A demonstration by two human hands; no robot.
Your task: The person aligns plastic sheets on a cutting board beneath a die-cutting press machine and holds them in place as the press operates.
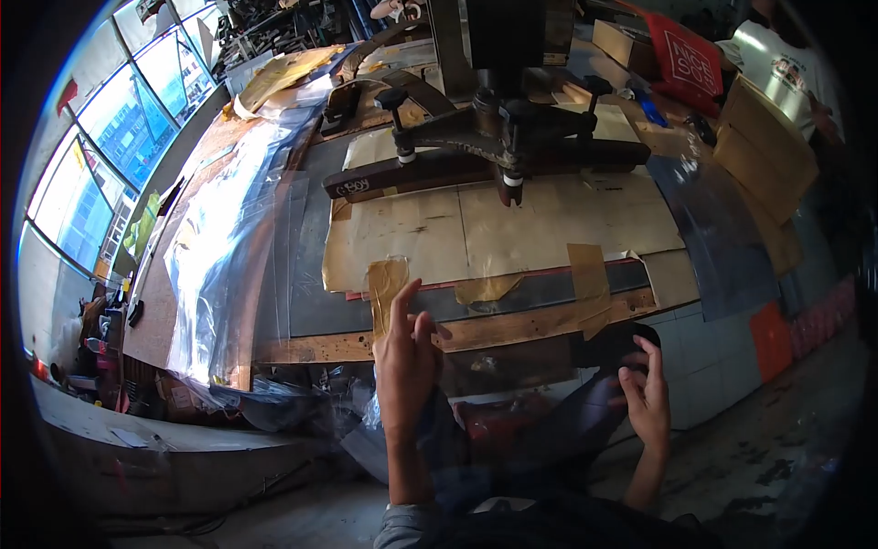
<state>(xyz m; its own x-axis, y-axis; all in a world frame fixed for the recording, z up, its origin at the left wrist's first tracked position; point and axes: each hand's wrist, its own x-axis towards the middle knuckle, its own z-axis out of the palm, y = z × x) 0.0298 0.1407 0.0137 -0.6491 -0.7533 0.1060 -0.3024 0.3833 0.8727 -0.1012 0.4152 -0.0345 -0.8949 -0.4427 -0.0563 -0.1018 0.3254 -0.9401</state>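
Observation:
My left hand (409,357) is raised at the front edge of the workbench, fingers apart and empty, close to a strip of brown tape (385,284). Lower right, my right hand (646,392) hovers in front of the bench, fingers loosely curled and apart, with nothing seen in it. Tan paper-covered sheets (430,233) lie on a dark board, and a second tape strip (590,285) runs over their front edge. Above them stands a dark metal press frame (494,169) with black knobs and a long bar.
Clear plastic film (215,238) covers the bench's left side. At the right are a dark transparent sheet (718,229), bent cardboard (766,151), a red bag (684,64) and another person (777,69). A wooden edge (476,335) borders the bench front.

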